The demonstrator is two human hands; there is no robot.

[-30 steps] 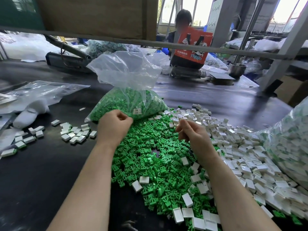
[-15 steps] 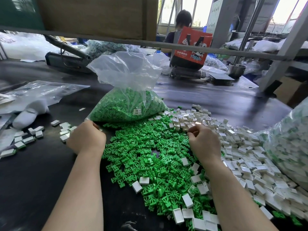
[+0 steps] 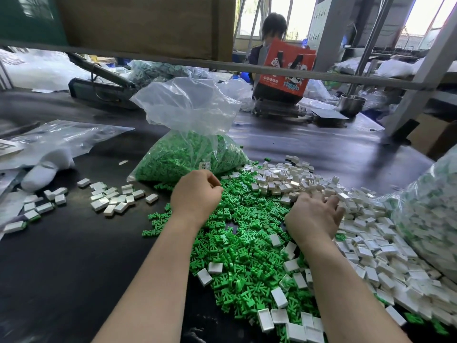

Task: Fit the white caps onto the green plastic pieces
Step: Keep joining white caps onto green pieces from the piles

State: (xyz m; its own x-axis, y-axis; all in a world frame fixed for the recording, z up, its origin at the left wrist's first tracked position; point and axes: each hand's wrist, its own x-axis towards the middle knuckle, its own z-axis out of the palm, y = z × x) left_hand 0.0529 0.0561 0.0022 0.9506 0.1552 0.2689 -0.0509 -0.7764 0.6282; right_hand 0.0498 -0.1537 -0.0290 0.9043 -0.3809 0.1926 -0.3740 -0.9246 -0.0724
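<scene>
A heap of loose green plastic pieces (image 3: 242, 233) covers the dark table in front of me. Loose white caps (image 3: 371, 231) are piled along its right side, and a few lie on the green heap. My left hand (image 3: 195, 196) hovers over the heap's far left edge with its fingers curled down. Whether they hold a piece is hidden. My right hand (image 3: 314, 214) reaches into the white caps with its fingers spread, slightly blurred. Capped pieces (image 3: 111, 199) lie scattered on the left.
A clear bag of green pieces (image 3: 188, 154) stands just behind my left hand. Another full bag (image 3: 430, 206) bulges at the right edge. A white glove (image 3: 42, 172) and plastic sheets lie far left. A person (image 3: 272, 28) sits across the table behind a red bag (image 3: 284, 70).
My left hand has come back right from the capped pieces to the green heap. My right hand has moved right into the white caps and spread its fingers.
</scene>
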